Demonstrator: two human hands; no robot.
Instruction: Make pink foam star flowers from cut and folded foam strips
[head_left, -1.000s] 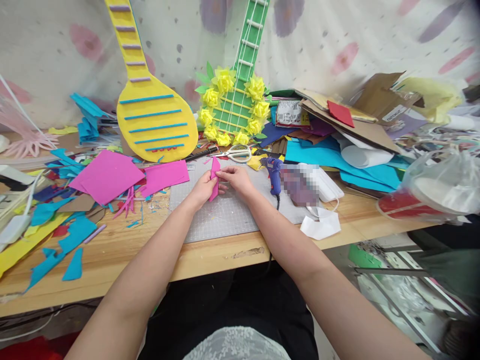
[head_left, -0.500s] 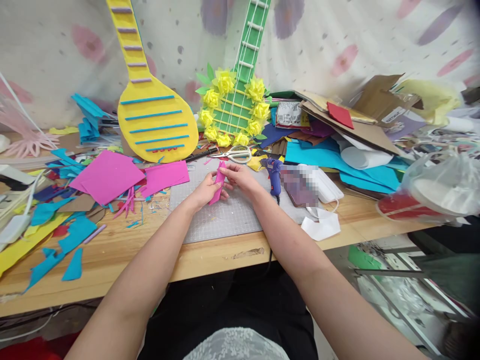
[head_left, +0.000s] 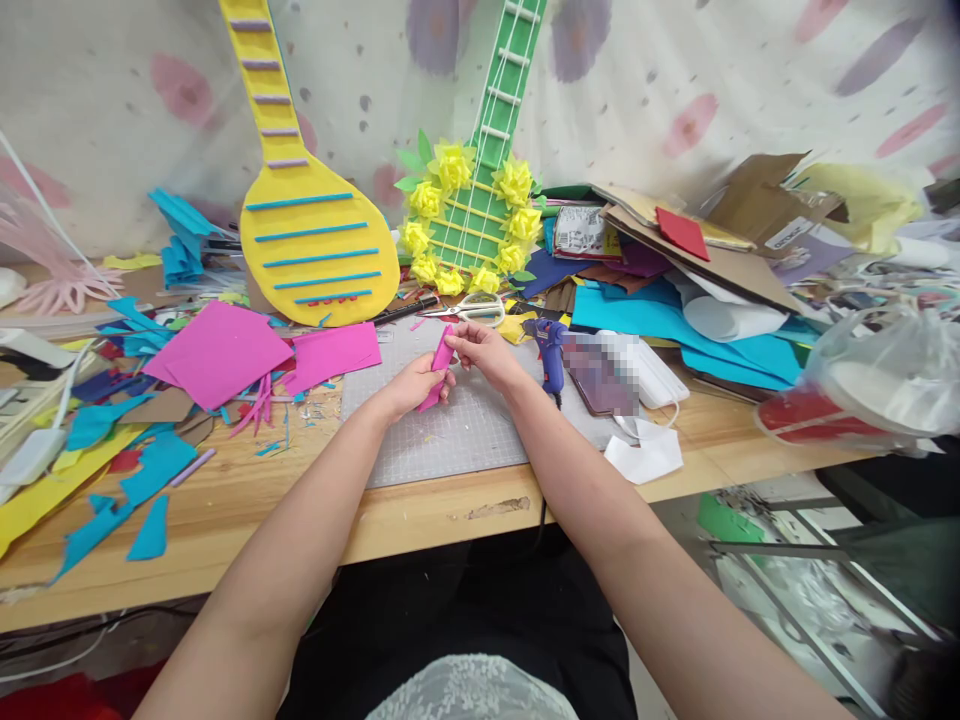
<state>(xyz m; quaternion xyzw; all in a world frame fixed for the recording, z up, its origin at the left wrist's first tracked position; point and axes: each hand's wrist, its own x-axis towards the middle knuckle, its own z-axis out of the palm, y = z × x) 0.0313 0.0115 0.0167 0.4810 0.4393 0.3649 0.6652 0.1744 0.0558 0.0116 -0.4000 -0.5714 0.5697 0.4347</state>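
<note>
A narrow folded strip of pink paper (head_left: 442, 358) is held tilted above the grey cutting mat (head_left: 450, 450). My left hand (head_left: 415, 385) is closed around its lower part, thumb on top. At the upper end, my right hand (head_left: 480, 350) pinches the strip between thumb and fingers. Just left of the mat lie a flat pink sheet (head_left: 336, 357) and a larger pink piece (head_left: 217, 355). Behind my hands are white-handled scissors (head_left: 480, 311), and a blue glue gun (head_left: 551, 358) rests to the right.
A yellow paper guitar shape (head_left: 319, 240) and a green one (head_left: 472, 228) with yellow flowers lean against the backdrop. Blue scraps (head_left: 154, 470) litter the left. A phone (head_left: 600, 375), stacked cardboard (head_left: 697, 250) and a bagged red-and-white tub (head_left: 825, 410) occupy the right.
My right hand's fingers have shifted slightly at the strip's upper end, now pinching it near the tip. The left hand keeps its hold. The whole view has moved a little.
</note>
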